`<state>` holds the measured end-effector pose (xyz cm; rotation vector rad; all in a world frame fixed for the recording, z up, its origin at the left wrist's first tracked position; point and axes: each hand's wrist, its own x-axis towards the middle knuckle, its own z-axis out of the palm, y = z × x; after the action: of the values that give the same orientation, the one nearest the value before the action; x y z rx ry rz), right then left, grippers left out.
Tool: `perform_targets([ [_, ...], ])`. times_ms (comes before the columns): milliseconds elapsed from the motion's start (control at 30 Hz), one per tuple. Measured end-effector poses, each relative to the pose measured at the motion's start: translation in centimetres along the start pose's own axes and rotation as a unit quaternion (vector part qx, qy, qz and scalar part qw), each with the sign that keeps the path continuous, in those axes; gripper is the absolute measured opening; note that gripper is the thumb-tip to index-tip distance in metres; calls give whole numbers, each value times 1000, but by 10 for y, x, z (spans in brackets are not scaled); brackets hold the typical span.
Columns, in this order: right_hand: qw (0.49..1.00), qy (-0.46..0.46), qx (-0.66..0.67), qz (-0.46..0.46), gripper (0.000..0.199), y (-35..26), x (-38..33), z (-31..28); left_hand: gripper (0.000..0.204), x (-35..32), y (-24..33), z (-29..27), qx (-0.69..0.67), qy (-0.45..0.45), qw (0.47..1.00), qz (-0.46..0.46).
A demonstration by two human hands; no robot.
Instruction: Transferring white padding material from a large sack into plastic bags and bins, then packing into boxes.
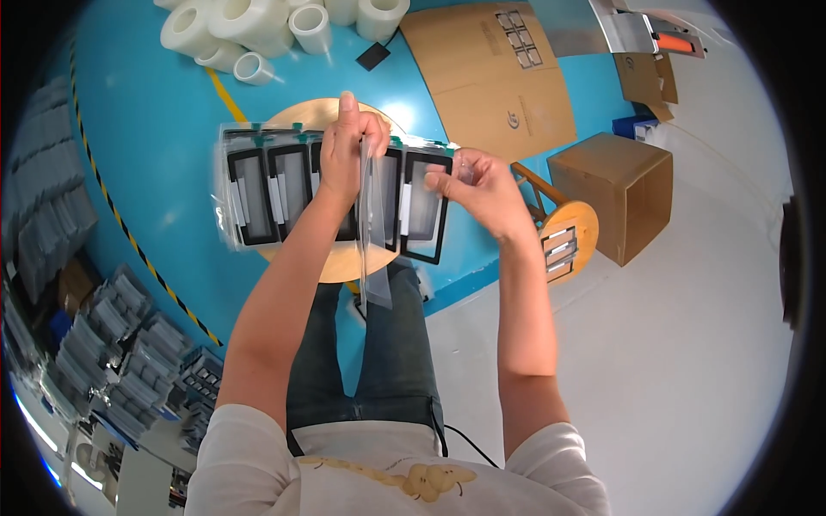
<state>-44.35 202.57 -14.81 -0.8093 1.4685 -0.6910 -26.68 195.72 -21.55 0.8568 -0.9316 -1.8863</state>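
A row of flat black-framed panels [249, 193] with grey centres and white strips lies across a round wooden stool top [323, 267] before me. Clear plastic surrounds the row, and small green tabs show along its far edge. My left hand [347, 155] is closed above the middle of the row, thumb up, on a clear plastic sheet [375, 249] that hangs toward my knees. At the right end, my right hand [489, 191] has its thumb and fingers closed on a see-through bit of plastic beside the last panel [423, 206]. Its fingertips are partly hidden.
White rolls [249, 21] stand at the far left on the blue floor. Flattened cardboard [490, 95] lies ahead. To the right are a cardboard box [611, 189] and a second wooden stool [585, 228] bearing framed pieces. Stacks of grey panels [129, 344] fill the left side.
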Motion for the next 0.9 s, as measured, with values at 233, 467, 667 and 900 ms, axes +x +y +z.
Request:
perform_targets([
  [233,994,73,-3,-87,17,-6,-23,45,64,1,0,5,93,-31,995,24],
  [467,982,28,161,-96,24,14,-43,48,58,-5,8,17,174,54,983,7],
  [667,934,272,232,-22,14,95,-79,-8,57,-6,10,-2,174,50,983,20],
  [900,694,613,288,244,13,354,-179,-172,61,-16,77,-3,37,-100,993,49],
])
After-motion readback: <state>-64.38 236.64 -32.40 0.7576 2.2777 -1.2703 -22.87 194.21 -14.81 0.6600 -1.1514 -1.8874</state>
